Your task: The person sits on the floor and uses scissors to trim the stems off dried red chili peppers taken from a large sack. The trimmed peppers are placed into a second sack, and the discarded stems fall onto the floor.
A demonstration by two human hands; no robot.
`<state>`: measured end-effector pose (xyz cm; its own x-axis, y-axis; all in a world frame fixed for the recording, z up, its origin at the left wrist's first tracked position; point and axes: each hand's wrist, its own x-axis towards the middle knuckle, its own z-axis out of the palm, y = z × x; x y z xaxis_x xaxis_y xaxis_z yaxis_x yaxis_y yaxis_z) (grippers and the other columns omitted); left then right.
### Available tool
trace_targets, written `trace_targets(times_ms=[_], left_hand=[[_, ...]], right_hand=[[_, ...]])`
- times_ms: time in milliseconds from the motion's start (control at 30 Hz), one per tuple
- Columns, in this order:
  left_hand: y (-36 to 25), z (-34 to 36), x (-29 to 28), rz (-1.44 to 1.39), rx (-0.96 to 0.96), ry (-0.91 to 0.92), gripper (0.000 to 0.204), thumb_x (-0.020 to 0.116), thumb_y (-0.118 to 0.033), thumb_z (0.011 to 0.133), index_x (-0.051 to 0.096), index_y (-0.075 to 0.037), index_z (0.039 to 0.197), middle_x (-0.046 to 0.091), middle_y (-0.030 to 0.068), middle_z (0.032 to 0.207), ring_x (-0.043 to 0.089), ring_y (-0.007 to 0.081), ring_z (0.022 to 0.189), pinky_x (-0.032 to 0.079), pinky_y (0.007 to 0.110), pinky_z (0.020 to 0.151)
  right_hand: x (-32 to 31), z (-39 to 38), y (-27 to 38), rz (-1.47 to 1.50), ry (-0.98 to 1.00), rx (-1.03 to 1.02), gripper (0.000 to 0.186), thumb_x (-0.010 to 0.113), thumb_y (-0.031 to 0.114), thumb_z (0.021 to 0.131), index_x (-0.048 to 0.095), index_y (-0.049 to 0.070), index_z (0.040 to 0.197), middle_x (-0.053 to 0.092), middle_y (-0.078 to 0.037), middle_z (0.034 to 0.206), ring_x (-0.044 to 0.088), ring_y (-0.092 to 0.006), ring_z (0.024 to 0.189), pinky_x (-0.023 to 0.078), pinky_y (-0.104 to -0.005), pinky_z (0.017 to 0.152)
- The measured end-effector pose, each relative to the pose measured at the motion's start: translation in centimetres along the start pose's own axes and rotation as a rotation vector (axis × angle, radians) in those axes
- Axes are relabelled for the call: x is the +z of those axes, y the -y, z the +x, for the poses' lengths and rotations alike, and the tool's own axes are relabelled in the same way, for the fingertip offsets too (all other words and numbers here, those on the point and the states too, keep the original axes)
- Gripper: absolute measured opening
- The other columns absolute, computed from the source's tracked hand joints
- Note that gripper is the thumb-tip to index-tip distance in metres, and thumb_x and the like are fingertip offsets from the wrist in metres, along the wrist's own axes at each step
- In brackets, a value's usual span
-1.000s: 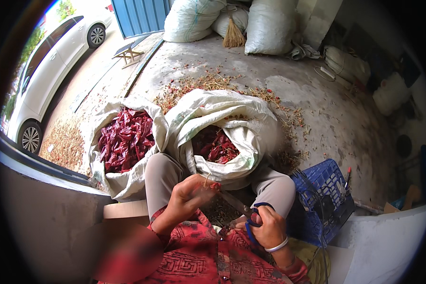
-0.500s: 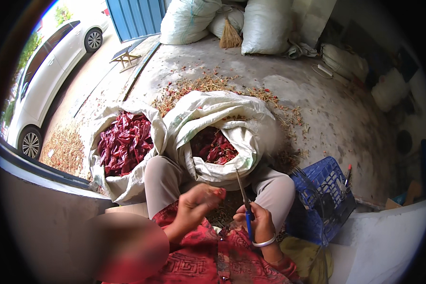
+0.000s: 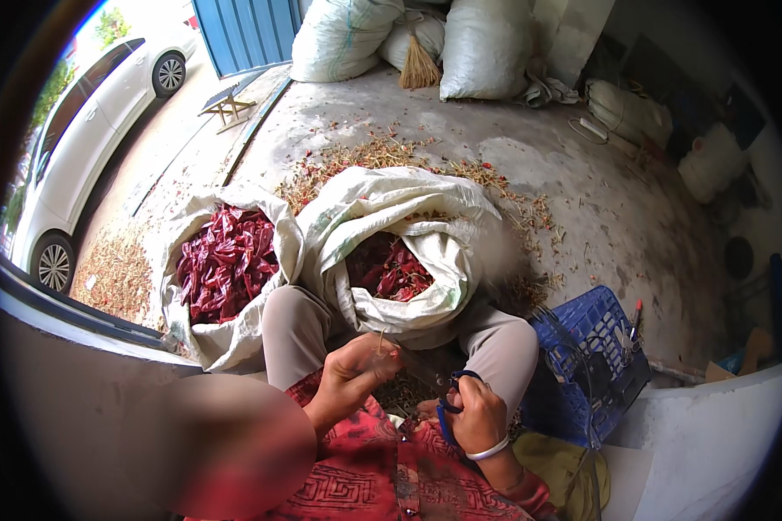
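Observation:
My left hand (image 3: 356,375) is closed around a dried red chili (image 3: 393,351), mostly hidden by the fingers, with a thin stem showing above them. To its right, my right hand (image 3: 480,417) grips scissors (image 3: 445,424) by their blue handles, which are spread apart. The blades run toward my left hand and are hard to make out. Between my knees, just ahead of both hands, a white woven sack (image 3: 369,310) with a rolled rim holds dried red chilies (image 3: 391,273). Another white sack (image 3: 291,227) on the left is full of glossy dark-red chilies (image 3: 226,269).
A blue plastic crate (image 3: 582,347) lies by my right knee. Stems and scraps (image 3: 356,161) litter the concrete floor beyond the sacks. At the back stand stuffed white sacks (image 3: 487,48) and a straw broom (image 3: 419,65). A folding stool (image 3: 228,106) and a white car (image 3: 104,130) are at left.
My right hand has turned the scissors from pointing upward to pointing left toward my left hand, and their handles have spread. My left hand has shifted only slightly; a stem now shows above it.

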<state>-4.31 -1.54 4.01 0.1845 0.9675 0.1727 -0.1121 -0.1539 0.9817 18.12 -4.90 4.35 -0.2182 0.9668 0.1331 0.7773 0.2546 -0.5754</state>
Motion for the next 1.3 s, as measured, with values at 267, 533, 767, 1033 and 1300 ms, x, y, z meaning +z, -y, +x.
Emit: trace_targets(times_ms=[267,533,767,1033,1300], left_hand=[[-1.2,0.4,0.3,0.06,-0.172,0.096,0.014,0.063,-0.002,0.088,0.064,0.001,0.102,0.065,0.0044,0.096,0.06,0.0111,0.087,0.049,0.027,0.075],[-1.4,1.1,-1.0,0.524,0.142,0.121,0.019,0.067,-0.001,0.081,0.064,0.0,0.1,0.061,0.0135,0.086,0.061,0.0295,0.078,0.049,0.034,0.068],[-1.6,0.8,-0.6,0.476,0.047,0.237,0.013,0.066,-0.009,0.086,0.061,0.001,0.092,0.056,0.0093,0.078,0.055,0.0244,0.068,0.044,0.033,0.061],[-0.9,-0.4,1.4,-0.21,-0.34,-0.007,0.022,0.057,-0.025,0.097,0.059,-0.003,0.094,0.05,-0.0057,0.069,0.036,0.0011,0.054,0.026,0.019,0.046],[-1.6,0.2,1.1,-0.132,-0.187,0.093,0.017,0.054,-0.018,0.098,0.058,-0.001,0.096,0.053,-0.0023,0.074,0.039,0.0015,0.056,0.029,0.019,0.047]], right_hand=[[-1.4,0.7,0.3,0.048,0.062,-0.014,0.054,0.082,0.047,0.067,0.047,0.005,0.066,0.055,-0.006,0.062,0.058,-0.0299,0.061,0.042,-0.041,0.053],[-1.5,0.0,-0.6,0.071,0.061,0.009,0.055,0.083,0.048,0.064,0.049,0.005,0.07,0.049,-0.005,0.06,0.053,-0.0289,0.058,0.042,-0.0402,0.059],[-1.3,0.2,-0.1,0.039,0.126,0.069,0.052,0.08,0.05,0.067,0.052,0.006,0.072,0.055,-0.005,0.06,0.058,-0.0289,0.059,0.042,-0.0393,0.061],[-0.5,-0.1,1.4,0.158,0.013,0.041,0.041,0.084,0.034,0.069,0.056,0.004,0.075,0.061,-0.006,0.061,0.062,-0.0229,0.056,0.045,-0.036,0.051],[2.7,-1.6,-1.3,1.448,0.659,0.372,0.047,0.069,0.044,0.085,0.06,-0.002,0.089,0.052,0.001,0.063,0.047,-0.0058,0.049,0.035,-0.0203,0.044]])
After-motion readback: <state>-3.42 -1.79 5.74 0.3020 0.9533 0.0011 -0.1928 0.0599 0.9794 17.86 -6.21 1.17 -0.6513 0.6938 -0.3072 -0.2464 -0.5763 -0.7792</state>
